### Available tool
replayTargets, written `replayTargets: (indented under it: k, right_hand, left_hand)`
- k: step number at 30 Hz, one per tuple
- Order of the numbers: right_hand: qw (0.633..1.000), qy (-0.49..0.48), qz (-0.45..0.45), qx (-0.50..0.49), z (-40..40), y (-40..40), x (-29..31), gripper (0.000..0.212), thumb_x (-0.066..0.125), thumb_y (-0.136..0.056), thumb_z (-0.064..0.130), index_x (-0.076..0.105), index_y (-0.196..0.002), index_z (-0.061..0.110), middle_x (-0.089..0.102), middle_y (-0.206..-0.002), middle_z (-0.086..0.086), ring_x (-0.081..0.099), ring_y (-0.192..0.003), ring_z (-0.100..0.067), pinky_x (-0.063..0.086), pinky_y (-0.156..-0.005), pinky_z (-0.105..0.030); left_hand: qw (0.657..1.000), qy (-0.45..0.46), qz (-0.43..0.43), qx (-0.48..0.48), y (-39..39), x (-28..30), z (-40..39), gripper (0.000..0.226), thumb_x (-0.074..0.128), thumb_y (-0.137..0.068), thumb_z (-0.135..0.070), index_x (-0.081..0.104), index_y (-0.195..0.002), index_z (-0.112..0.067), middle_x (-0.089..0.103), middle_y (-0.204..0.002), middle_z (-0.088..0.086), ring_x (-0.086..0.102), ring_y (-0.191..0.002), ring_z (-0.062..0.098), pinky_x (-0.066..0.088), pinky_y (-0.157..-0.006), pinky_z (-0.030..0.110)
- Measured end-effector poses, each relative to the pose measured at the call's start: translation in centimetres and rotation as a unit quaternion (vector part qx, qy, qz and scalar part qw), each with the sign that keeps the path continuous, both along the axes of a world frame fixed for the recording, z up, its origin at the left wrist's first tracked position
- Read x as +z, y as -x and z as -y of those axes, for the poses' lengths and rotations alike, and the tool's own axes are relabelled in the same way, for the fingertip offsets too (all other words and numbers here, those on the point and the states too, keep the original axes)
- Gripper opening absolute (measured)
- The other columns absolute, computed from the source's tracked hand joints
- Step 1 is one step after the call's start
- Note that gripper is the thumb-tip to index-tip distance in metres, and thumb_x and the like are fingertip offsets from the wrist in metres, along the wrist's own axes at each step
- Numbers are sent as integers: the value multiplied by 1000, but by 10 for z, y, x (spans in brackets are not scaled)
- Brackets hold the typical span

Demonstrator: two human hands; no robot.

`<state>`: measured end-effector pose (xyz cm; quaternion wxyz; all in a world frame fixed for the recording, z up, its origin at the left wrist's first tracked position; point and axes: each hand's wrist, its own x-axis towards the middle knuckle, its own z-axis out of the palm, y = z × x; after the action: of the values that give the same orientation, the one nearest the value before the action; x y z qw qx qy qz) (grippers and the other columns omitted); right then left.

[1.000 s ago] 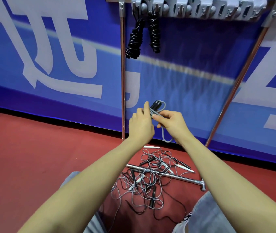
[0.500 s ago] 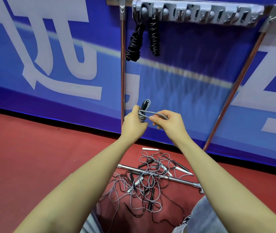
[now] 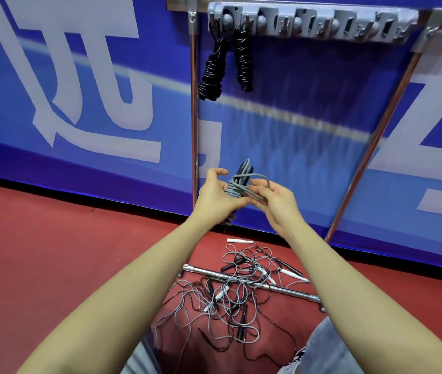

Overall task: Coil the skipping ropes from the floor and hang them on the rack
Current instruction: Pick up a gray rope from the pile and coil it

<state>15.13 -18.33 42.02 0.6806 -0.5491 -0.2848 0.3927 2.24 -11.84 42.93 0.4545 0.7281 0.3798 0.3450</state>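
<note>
The left hand [image 3: 215, 194] holds a grey skipping rope [image 3: 237, 186] wound into a bundle, fingers curled round it, while the right hand [image 3: 276, 202] pinches a loose loop of the same rope at about 3 o'clock from the bundle. Up at 12 o'clock, two black coiled ropes [image 3: 226, 67] hang from the grey rack [image 3: 322, 24] (at its left end). Down at 6 o'clock, a tangle of ropes [image 3: 230, 298] lies on the red floor [image 3: 52, 252] over a metal bar [image 3: 290, 291].
</note>
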Motion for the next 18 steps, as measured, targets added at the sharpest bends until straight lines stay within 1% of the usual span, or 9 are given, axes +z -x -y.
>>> replayTargets:
  k: [3,5,8,10,11,13,14,16,18]
  right_hand:
    - [1000,4,-4,1,2,1,-2,25,42,-98,0,64,-91,11,69,-89,-7,67,-83,-16,54,-72,-23]
    - [1000,10,4,-1,3,3,-2,27,42,-98,0,64,-88,12,68,-87,-4,65,-80,-14,52,-66,-20]
    - [999,19,38,1,2,3,1,28,42,-96,-3,63,-87,14,67,-87,-2,64,-82,-13,52,-73,-24]
    - [999,9,37,13,1,3,3,25,43,-95,-4,60,-88,12,66,-88,-4,65,-83,-16,55,-77,-26]
    - [999,-2,31,19,1,1,3,21,45,-95,-3,60,-88,10,67,-87,-6,66,-82,-16,55,-78,-27]
    - [999,-20,27,19,0,-1,2,15,51,-93,-3,61,-88,7,68,-85,-8,68,-78,-17,56,-78,-29]
    - [999,-28,25,12,1,-2,1,13,53,-92,-3,62,-87,5,69,-84,-8,69,-78,-17,56,-78,-29]
    - [999,-36,17,-9,0,-4,1,11,56,-90,-3,64,-86,4,70,-81,-7,69,-76,-17,57,-77,-29]
    - [999,-36,15,-22,0,-3,3,9,59,-89,-2,65,-86,4,70,-80,-7,69,-76,-17,57,-76,-28]
  left_hand:
    - [1000,-6,-8,-8,1,-2,-2,62,84,-68,-26,40,-113,-23,58,-76,-7,59,-71,6,49,-73,25]
    - [999,2,0,-38,1,-6,-3,57,80,-73,-25,41,-115,-23,65,-83,0,65,-78,14,54,-79,35]
    - [997,40,29,-61,0,-11,-1,47,72,-82,-21,41,-118,-20,68,-100,9,68,-87,18,55,-84,41]
    - [996,50,32,-67,-1,-11,1,43,68,-86,-20,40,-118,-18,66,-108,6,67,-91,17,54,-87,38]
    - [997,38,24,-69,-1,-10,2,41,67,-87,-21,41,-119,-17,63,-112,4,66,-92,16,53,-87,34]
    - [998,-9,-1,-63,-2,-8,4,41,64,-90,-22,43,-125,-15,51,-121,5,63,-97,16,50,-86,25]
    - [997,-37,-18,-60,-4,-8,4,45,62,-91,-24,43,-131,-15,46,-122,7,60,-101,17,48,-90,25]
    - [993,-80,-62,-54,-7,-9,5,56,56,-94,-28,33,-144,-16,44,-121,8,52,-111,20,41,-99,30]
    - [993,-76,-82,-38,-12,-11,11,64,47,-98,-30,15,-151,-16,44,-127,10,43,-120,23,34,-102,33]
